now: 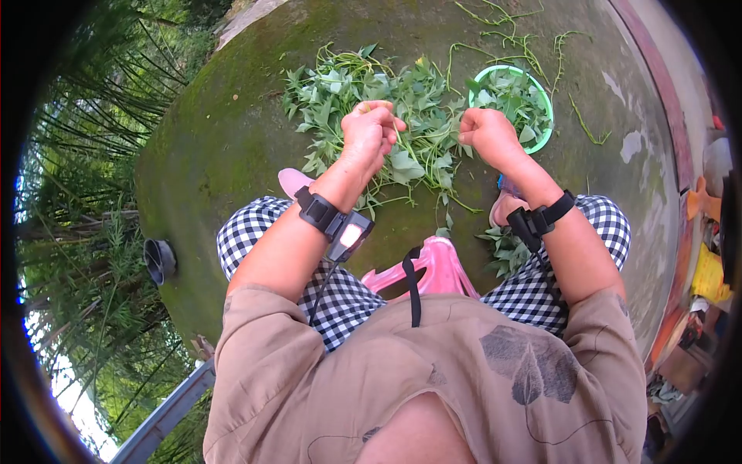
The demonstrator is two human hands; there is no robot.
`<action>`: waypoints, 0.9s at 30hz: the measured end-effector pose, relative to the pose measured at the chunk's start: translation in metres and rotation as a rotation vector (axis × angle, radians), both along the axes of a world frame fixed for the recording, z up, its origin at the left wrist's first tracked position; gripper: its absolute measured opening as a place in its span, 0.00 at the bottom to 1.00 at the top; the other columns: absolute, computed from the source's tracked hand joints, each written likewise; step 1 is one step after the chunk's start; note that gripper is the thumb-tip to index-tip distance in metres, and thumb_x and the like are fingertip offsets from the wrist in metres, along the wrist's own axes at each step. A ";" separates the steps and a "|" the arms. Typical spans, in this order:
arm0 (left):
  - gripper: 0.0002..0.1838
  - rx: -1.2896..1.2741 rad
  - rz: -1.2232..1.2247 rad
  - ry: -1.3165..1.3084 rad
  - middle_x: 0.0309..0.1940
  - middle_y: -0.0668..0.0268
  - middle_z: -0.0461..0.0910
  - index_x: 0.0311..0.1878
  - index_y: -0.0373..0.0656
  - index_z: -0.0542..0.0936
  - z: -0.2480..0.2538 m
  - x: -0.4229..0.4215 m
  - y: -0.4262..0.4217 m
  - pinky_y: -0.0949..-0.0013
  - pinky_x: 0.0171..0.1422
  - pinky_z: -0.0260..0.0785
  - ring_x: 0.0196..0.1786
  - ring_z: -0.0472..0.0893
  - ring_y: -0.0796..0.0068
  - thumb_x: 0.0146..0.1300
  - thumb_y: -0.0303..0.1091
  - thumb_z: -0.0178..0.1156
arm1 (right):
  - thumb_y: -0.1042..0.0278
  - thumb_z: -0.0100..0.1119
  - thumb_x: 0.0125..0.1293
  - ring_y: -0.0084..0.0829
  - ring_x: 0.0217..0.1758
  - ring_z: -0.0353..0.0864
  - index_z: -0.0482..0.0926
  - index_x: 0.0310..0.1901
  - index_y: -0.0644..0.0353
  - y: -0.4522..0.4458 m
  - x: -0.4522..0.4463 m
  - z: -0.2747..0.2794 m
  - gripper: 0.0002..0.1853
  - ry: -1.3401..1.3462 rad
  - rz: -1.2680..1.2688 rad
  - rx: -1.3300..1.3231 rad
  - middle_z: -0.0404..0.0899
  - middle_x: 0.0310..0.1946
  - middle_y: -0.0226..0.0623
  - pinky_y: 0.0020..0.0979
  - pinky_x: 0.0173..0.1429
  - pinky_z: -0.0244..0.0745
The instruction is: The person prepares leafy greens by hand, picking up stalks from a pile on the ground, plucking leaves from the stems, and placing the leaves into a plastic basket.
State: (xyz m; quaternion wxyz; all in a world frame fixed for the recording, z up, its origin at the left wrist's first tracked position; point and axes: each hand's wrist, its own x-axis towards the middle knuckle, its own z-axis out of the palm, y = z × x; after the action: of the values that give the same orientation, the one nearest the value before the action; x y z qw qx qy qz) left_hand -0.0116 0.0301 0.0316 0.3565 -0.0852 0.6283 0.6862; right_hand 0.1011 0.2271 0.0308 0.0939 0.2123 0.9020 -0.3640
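Observation:
A pile of leafy green vines (332, 93) lies on the mossy ground in front of me. My left hand (369, 133) is over its middle, fingers curled on a leafy stem (397, 141) that hangs below them. To the right, my right hand (490, 136) is closed in a pinch at the pile's edge; whatever is between its fingertips is too small to make out. Just beyond it stands a round basket with a pale green rim (550, 116), filled with loose leaves (512, 97).
Stripped stems (533, 54) are strewn around the basket. A pink plastic stool (440, 259) is between my knees, with more leaves (506, 251) near my right foot. A dark pot (160, 261) sits at the left by bamboo. Household items line the right edge.

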 end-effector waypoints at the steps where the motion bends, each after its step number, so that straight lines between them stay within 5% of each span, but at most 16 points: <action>1: 0.11 -0.028 -0.034 0.046 0.24 0.63 0.80 0.44 0.38 0.76 -0.001 -0.001 -0.001 0.80 0.15 0.52 0.16 0.68 0.85 0.58 0.23 0.52 | 0.67 0.66 0.51 0.43 0.36 0.81 0.78 0.31 0.59 0.003 0.001 -0.002 0.08 0.031 -0.010 -0.020 0.82 0.29 0.41 0.42 0.41 0.73; 6: 0.10 -0.088 -0.317 0.103 0.24 0.73 0.78 0.42 0.38 0.83 -0.010 0.014 0.004 0.81 0.18 0.54 0.17 0.67 0.87 0.59 0.26 0.57 | 0.69 0.66 0.52 0.39 0.33 0.81 0.78 0.31 0.60 0.001 0.002 -0.002 0.08 0.098 0.026 -0.141 0.81 0.26 0.41 0.38 0.39 0.74; 12: 0.11 -0.095 -0.461 0.513 0.25 0.75 0.77 0.44 0.39 0.84 -0.018 0.023 0.013 0.78 0.26 0.59 0.21 0.66 0.87 0.59 0.29 0.64 | 0.70 0.66 0.52 0.36 0.29 0.80 0.79 0.33 0.61 -0.008 0.003 -0.006 0.08 0.199 0.112 -0.158 0.81 0.24 0.39 0.36 0.36 0.74; 27: 0.05 -0.066 -0.512 0.270 0.19 0.75 0.73 0.33 0.39 0.81 -0.015 0.036 0.020 0.79 0.21 0.53 0.18 0.64 0.88 0.54 0.29 0.60 | 0.76 0.65 0.55 0.16 0.26 0.72 0.77 0.31 0.63 -0.001 0.012 0.015 0.05 0.317 -0.150 -0.663 0.76 0.22 0.24 0.22 0.31 0.68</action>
State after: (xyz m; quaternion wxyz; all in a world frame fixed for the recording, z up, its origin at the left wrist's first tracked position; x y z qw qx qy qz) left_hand 0.0249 0.0497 0.0164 0.4281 0.1566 0.6932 0.5583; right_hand 0.1136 0.2264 0.0455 -0.0101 0.1767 0.7204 -0.6706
